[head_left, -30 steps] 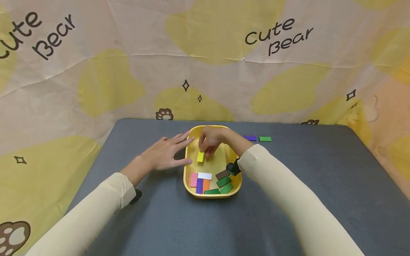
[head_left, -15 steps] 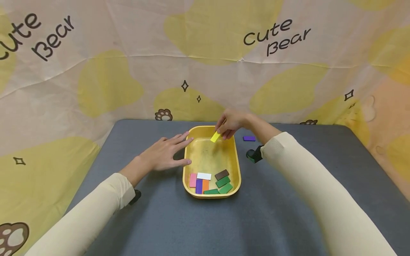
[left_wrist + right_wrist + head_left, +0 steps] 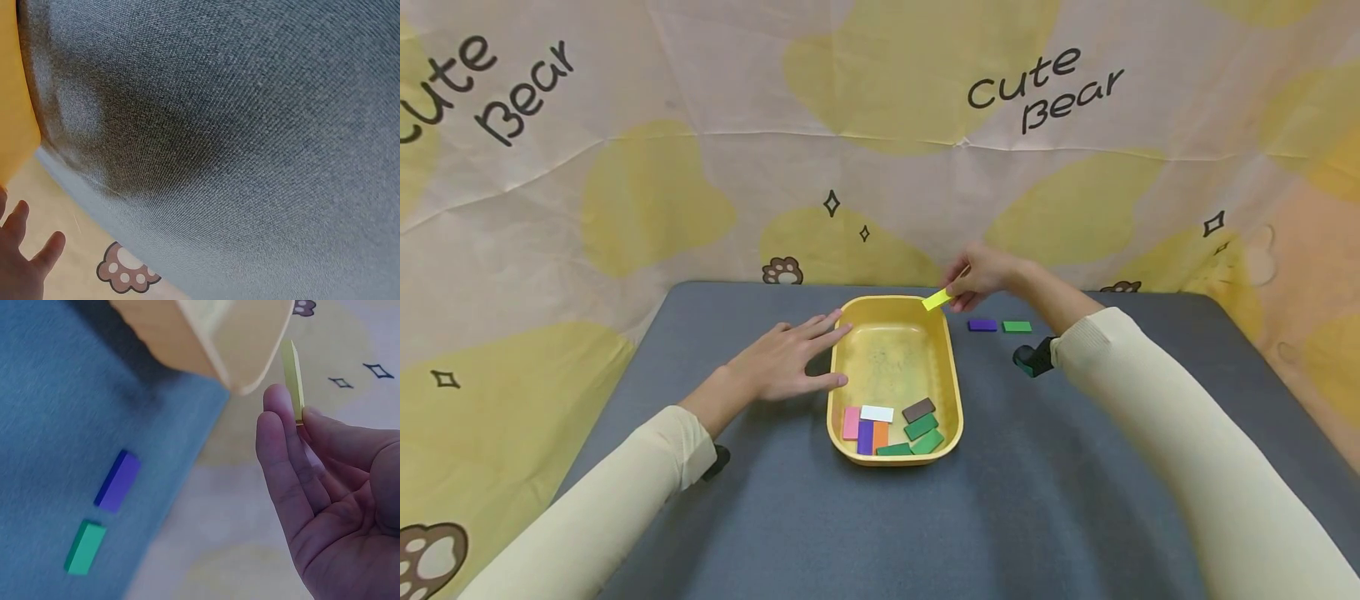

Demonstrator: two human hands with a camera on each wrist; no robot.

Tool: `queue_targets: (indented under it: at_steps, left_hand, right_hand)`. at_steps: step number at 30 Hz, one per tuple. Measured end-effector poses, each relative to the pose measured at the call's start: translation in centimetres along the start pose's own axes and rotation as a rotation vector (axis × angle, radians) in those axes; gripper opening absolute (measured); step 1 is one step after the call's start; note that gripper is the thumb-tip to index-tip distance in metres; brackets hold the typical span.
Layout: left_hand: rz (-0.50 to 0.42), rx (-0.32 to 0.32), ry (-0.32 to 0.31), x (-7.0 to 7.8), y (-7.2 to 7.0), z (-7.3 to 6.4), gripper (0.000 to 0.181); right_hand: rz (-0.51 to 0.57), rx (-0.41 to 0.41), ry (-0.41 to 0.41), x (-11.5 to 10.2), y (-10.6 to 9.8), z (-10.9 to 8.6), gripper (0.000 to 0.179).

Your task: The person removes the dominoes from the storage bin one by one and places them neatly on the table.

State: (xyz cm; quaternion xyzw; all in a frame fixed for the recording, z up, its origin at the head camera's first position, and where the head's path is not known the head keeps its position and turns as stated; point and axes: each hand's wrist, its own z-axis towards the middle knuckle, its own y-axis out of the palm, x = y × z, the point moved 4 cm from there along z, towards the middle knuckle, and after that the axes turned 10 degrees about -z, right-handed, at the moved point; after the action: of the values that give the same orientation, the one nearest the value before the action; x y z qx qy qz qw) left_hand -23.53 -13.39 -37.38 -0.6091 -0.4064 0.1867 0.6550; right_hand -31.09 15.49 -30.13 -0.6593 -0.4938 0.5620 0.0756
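Note:
My right hand (image 3: 981, 275) pinches a yellow domino-like block (image 3: 936, 299) by one end, over the far right corner of a yellow tray (image 3: 957, 375). In the right wrist view, thumb and fingertips hold this block (image 3: 294, 384) upright. With fingers spread, my left hand (image 3: 790, 358) rests at the tray's left rim. Inside the tray's near end lie a pink block (image 3: 851, 423), a white block (image 3: 877, 413), a purple block (image 3: 865, 437), an orange block (image 3: 881, 435), a brown block (image 3: 919, 409) and several green blocks (image 3: 921, 427).
On the grey table (image 3: 760, 525), a purple block (image 3: 982, 325) and a light green block (image 3: 1017, 327) lie side by side right of the tray. A printed cloth (image 3: 880, 100) hangs behind the table's far edge.
My right hand has lifted the yellow block from inside the tray and carried it right and away, to the far right corner. The left hand stays put.

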Motion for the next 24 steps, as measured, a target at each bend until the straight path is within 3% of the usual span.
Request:
queue_targets:
  at_steps: [9,19,24]
  left_hand:
    - [-0.003,-0.004,-0.009,0.1,0.0,0.0,0.086]
    - [0.000,-0.008,-0.016,0.0,0.2,0.0,0.086]
    - [0.003,-0.007,-0.016,0.0,0.2,0.1,0.086]
  right_hand:
    - [-0.028,0.025,0.041,1.9,-0.7,-1.1,0.021]
    - [0.014,0.013,0.072,4.2,-0.3,-1.6,0.023]
    - [-0.016,0.009,0.104,6.0,0.1,-1.6,0.023]
